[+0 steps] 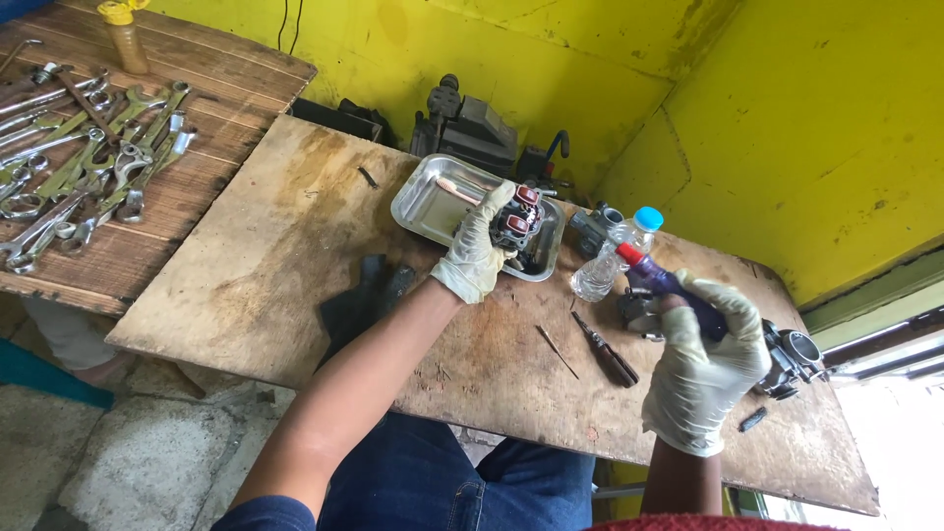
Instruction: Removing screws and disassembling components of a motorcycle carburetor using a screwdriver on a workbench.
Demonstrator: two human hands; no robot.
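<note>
We see our left hand (476,258), gloved, reaching out over the metal tray (423,202) and closed around a small dark engine part with red-brown pieces (518,218), which it holds just above the tray's right end. Our right hand (700,366), also gloved, is wrapped around a purple bottle with a red nozzle (661,280), the nozzle pointing up and left toward the part; the two are well apart for now.

A pale brush (455,189) lies inside the tray. Between our hands stands a clear plastic bottle with a blue cap (618,254), and just behind it a small grey metal piece (594,228). A dark-handled screwdriver (605,350) and a thin pick (557,351) rest on the wooden counter (275,246) near our right hand, with a larger carburetor body (793,360) beyond that hand (partly hidden by the glove). A black rag (366,297) lies left of our forearm. On the neighbouring boards sits a spread of wrenches (84,162) and a yellow-capped bottle (125,34).

As far as we can judge, the work is midway: the part is out and in hand, the carburetor body sits apart on the counter, and the purple bottle is raised but nothing from it shows on the part yet. The tray looks dry, and the brush lies untouched.
</note>
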